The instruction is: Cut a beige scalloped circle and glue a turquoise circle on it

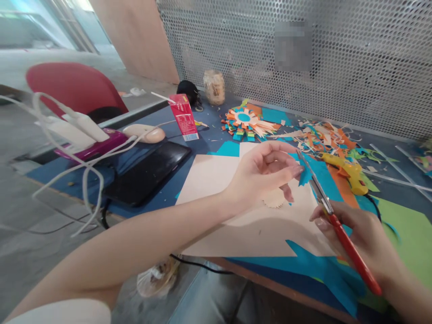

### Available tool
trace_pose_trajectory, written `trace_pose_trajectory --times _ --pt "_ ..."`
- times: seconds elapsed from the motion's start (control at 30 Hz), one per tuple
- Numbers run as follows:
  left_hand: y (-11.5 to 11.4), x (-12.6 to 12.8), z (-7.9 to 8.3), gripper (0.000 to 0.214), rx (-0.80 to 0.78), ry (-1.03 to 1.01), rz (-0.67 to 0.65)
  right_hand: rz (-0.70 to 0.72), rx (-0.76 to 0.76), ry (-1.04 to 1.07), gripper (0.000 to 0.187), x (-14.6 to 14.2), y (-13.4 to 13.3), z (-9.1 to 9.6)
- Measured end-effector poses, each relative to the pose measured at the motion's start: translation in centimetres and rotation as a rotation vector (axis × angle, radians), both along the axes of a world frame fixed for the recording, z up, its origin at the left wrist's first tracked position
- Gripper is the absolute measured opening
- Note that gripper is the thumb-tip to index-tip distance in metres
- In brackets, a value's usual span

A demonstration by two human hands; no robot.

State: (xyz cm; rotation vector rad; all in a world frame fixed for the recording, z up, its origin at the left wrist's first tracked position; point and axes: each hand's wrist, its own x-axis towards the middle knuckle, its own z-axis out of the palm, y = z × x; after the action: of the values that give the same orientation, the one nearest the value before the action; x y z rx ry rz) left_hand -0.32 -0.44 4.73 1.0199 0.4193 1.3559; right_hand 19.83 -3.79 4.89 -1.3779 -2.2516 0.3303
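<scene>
In the head view my left hand (270, 173) pinches a small piece of blue paper (305, 175) between thumb and fingers. My right hand (369, 231) grips red-handled scissors (353, 252), their blades pointing up and away beside the blue piece. Whether the blades touch the paper I cannot tell. Under both hands lie pale cream sheets of paper (216, 225). Partly hidden below my left hand is a cream paper piece with a jagged edge (274, 200). A cut blue sheet (324, 265) lies at the table's front edge.
A layered paper flower (243, 118) and a heap of paper scraps (330, 137) lie toward the perforated metal panel (354, 58). To the right is a yellow glue gun (351, 175). Leftward are a black phone (148, 173), a red drink carton (184, 117) and a purple power strip (111, 139) with white cables.
</scene>
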Motion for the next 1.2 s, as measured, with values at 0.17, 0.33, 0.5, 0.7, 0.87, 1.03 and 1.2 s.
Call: trace_pose_trajectory --times 0.17,0.33,0.5,0.7,0.87,1.03,1.2 --pt "0.3 -0.1 -0.1 0.032 -0.063 -0.030 -0.072 0.011 -0.006 0.016 0.035 -0.1 0.1 -0.1" --pt "0.5 -0.1 -0.3 0.030 -0.101 -0.083 -0.099 -0.006 0.046 0.013 0.032 -0.2 0.2 -0.3" --pt "0.5 -0.1 -0.3 0.026 -0.100 -0.095 -0.090 -0.045 0.068 0.007 0.037 0.0 0.2 -0.5" --pt "0.7 -0.2 -0.5 0.022 -0.073 -0.035 -0.012 -0.160 0.000 0.039 0.040 0.2 0.6 -0.2" --pt "0.8 -0.3 -0.1 0.022 -0.021 0.036 0.105 -0.102 -0.029 -0.081 0.043 0.6 0.8 -0.4" --pt "0.4 -0.4 0.3 0.017 0.075 0.128 0.179 -0.038 0.010 -0.057 0.042 0.8 0.7 -1.1" --pt "0.5 -0.7 -0.1 0.020 0.195 0.197 0.237 -0.039 -0.033 -0.026 0.037 0.5 0.2 -0.7"
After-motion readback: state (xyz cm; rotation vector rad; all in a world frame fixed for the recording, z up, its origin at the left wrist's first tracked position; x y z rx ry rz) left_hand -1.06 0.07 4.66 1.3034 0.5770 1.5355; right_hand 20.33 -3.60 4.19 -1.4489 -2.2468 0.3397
